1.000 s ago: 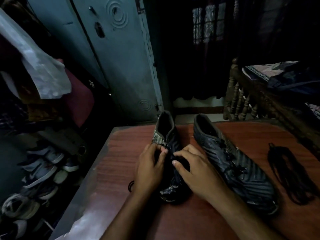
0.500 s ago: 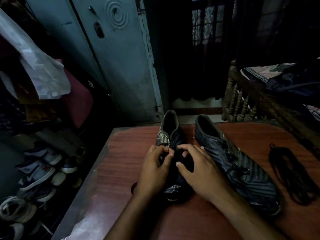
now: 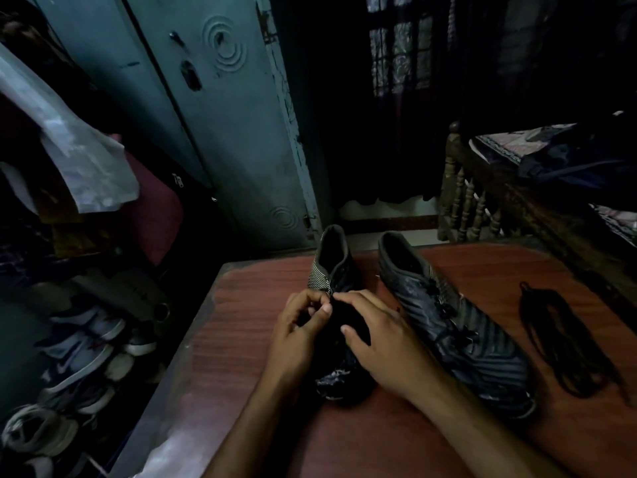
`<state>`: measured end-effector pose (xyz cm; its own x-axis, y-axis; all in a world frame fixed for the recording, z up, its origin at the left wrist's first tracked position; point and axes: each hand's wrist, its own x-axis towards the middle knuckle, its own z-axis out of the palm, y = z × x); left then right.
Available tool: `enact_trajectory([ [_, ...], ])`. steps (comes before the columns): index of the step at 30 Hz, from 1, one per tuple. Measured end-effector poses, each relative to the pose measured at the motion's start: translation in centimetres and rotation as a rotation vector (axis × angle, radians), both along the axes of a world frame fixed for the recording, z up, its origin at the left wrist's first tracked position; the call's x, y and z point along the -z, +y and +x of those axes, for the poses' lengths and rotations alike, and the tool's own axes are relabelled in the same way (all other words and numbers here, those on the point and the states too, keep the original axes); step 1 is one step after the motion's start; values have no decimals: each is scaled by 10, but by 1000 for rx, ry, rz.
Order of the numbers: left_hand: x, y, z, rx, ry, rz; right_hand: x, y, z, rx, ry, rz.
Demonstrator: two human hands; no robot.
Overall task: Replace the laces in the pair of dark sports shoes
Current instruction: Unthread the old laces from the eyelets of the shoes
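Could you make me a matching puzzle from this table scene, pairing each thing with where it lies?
Things:
1. dark sports shoe with a striped heel
2. dark ridged sports shoe
3. loose bundle of black laces
4. reddish wooden table

Places:
A. far right, apart from the shoes
B. under both hands
C. beneath everything
D. between the other shoe and the laces

Pairs: 1-B, 2-D, 3-A, 4-C

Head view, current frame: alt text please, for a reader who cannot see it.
Both hands, left hand and right hand, work at the lacing of the left shoe on a reddish table. The right shoe lies beside it, and a bundle of laces lies further right.
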<state>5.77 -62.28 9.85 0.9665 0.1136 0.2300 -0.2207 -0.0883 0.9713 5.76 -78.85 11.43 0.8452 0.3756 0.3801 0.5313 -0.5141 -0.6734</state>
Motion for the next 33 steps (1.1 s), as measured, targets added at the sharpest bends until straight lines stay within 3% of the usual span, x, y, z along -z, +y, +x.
enact_trajectory([
  [8, -5, -3, -11, 76, -144, 212, 2, -3, 4, 105, -90, -5],
  [16, -2, -11, -12, -67, -205, 461, -7, -3, -3, 153, -214, -44],
  [20, -2, -13, -11, -108, -123, 354, -12, -1, -12, 102, -307, -144],
  [27, -5, -11, -12, -71, -91, 280, -11, -5, -13, -16, -124, -45],
  [33, -4, -4, -12, -101, -85, 218, -8, -4, -9, 67, 21, 114],
])
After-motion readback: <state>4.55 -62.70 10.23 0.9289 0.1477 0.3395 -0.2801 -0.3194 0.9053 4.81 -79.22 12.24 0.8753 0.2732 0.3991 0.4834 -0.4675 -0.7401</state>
